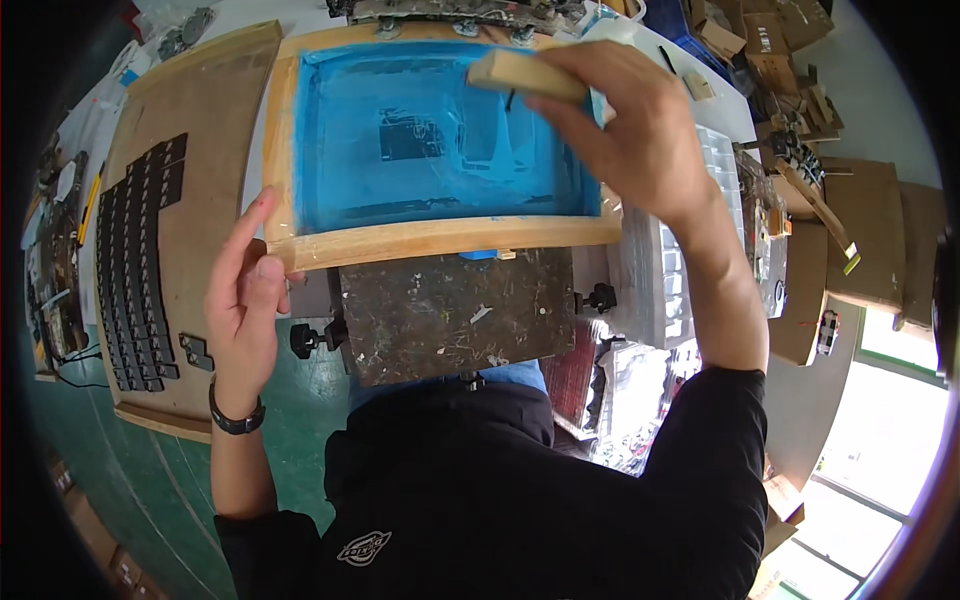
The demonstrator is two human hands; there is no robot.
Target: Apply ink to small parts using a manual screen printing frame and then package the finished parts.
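A wooden printing frame (440, 238) with a blue mesh screen (400, 190) lies over a dark, paint-flecked base plate (455, 315). A dark rectangular print area shows through the mesh near the middle. My left hand (243, 295) pinches the frame's near left corner between thumb and fingers. My right hand (625, 125) grips a wooden-handled squeegee (525, 73) at the screen's far right corner, its blade down on the mesh.
A wooden board (215, 110) on the left holds several rows of small dark printed pieces (140, 265). Clear plastic trays (665, 270) stand at the right. Black clamp knobs (305, 340) stick out from the base. Cardboard boxes (755, 35) and clutter sit far right.
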